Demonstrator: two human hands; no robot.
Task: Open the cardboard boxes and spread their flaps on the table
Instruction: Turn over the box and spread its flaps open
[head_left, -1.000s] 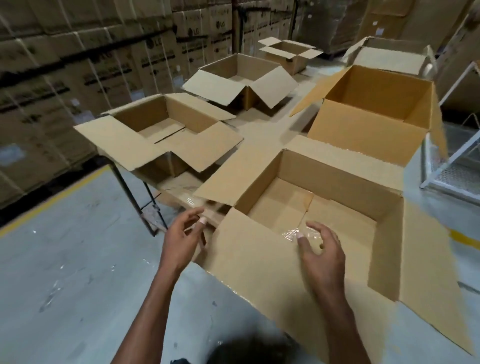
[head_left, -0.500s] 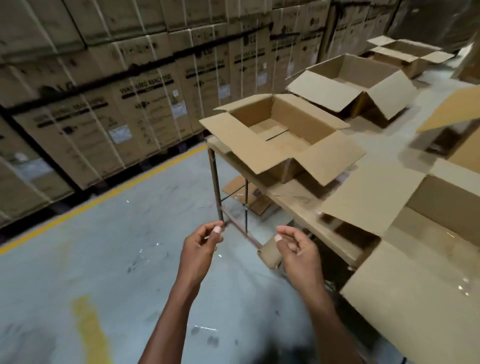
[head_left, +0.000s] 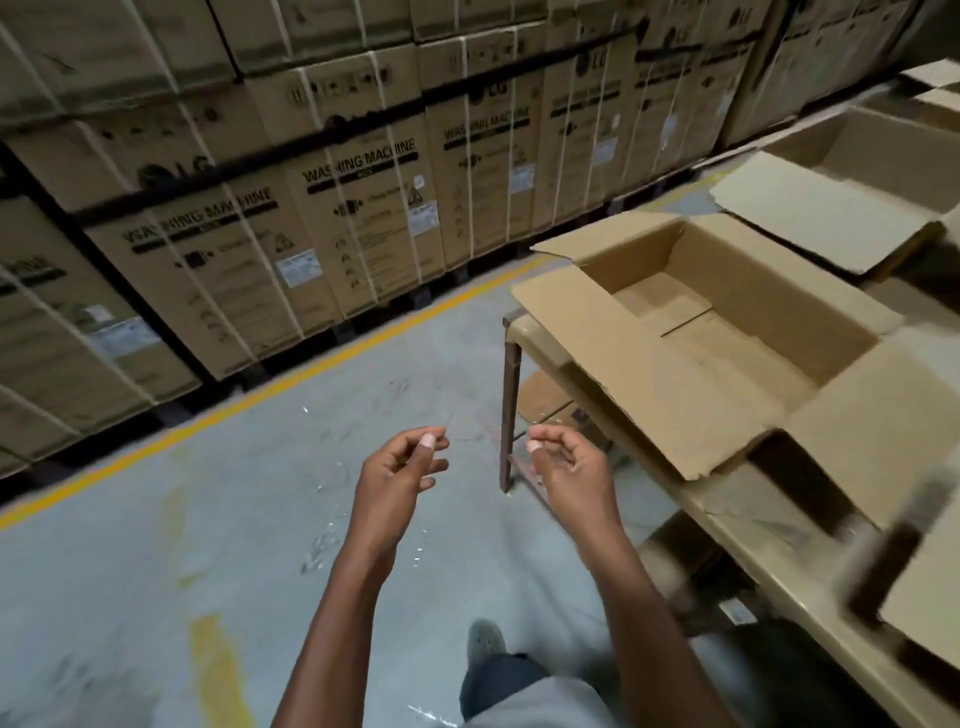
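Note:
An open cardboard box (head_left: 748, 283) stands on the table (head_left: 748, 519) at the right, its flaps spread outward; the near flap (head_left: 639, 374) overhangs the table edge. A second opened box (head_left: 831, 208) lies further back. Both hands hang over the floor, left of the table and apart from the boxes. My left hand (head_left: 400, 473) has thumb and forefinger pinched together. My right hand (head_left: 566, 467) is pinched the same way. A faint clear tape strip (head_left: 478, 437) seems to stretch between the two pinches.
Stacked washing machine cartons (head_left: 363, 208) form a wall along the left and back. A yellow floor line (head_left: 260, 389) runs in front of them. The table's metal leg (head_left: 509, 410) stands just behind my right hand. Blurred cardboard (head_left: 924, 597) sits at the right edge.
My view has swung left, away from the big near box toward the floor and cartons. Both hands left the box, came over the floor, and have moved apart.

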